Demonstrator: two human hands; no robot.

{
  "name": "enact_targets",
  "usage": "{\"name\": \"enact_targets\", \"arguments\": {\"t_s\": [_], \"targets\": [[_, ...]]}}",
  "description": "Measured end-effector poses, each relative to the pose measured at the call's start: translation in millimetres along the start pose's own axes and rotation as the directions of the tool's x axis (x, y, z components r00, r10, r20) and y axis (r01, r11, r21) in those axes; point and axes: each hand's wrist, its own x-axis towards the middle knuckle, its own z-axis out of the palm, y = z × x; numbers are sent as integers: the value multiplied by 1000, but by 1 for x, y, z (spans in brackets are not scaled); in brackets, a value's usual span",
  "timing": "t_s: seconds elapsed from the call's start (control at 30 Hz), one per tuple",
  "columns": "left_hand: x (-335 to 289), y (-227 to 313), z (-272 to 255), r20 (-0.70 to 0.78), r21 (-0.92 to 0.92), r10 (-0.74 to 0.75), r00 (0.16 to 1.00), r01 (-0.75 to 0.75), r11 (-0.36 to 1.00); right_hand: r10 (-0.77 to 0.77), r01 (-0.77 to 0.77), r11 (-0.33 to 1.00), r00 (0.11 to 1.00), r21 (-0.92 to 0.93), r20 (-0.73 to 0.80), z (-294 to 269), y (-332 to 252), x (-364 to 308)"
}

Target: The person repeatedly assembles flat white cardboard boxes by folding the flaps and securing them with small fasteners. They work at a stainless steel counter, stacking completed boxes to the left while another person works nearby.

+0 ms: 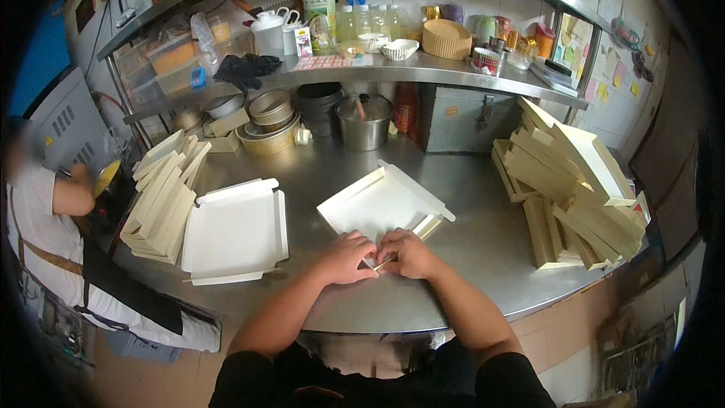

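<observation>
A shallow cardboard box (381, 200), white inside and cream outside, lies turned cornerwise on the steel table in front of me. My left hand (349, 258) pinches its near corner from the left, fingers curled over the wall. From the right, my right hand (408, 254) grips the same corner, its fingertips close to those of the left. Both hands partly hide that corner. The box's far left walls stand up, while flaps stick out at its right corner. To the left lies another white cardboard box blank (236, 230), opened out with its edge flaps spread.
A leaning stack of cardboard blanks (160, 200) stands at left, and a heap of folded boxes (578, 181) at right. Behind are a steel pot (364, 122), round tins (270, 134) and a grey metal chest (464, 121) under a loaded shelf (332, 75). A person (57, 234) works at far left.
</observation>
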Motion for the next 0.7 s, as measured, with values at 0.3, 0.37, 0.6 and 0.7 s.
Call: {"name": "enact_targets", "arguments": {"t_s": [0.3, 0.37, 0.6, 0.7], "targets": [[0, 4, 1, -17, 57, 52, 998, -51, 997, 94, -97, 993, 995, 63, 41, -2, -7, 2], [0, 0, 3, -68, -6, 82, 994, -82, 997, 121, -124, 991, 992, 52, 44, -1, -5, 0], [0, -6, 5, -111, -94, 68, 991, -79, 992, 45, -47, 989, 999, -143, -16, -6, -18, -2], [1, 5, -2, -91, -121, 16, 996, -27, 992, 70, -64, 986, 997, -157, 32, -2, -9, -4]]}}
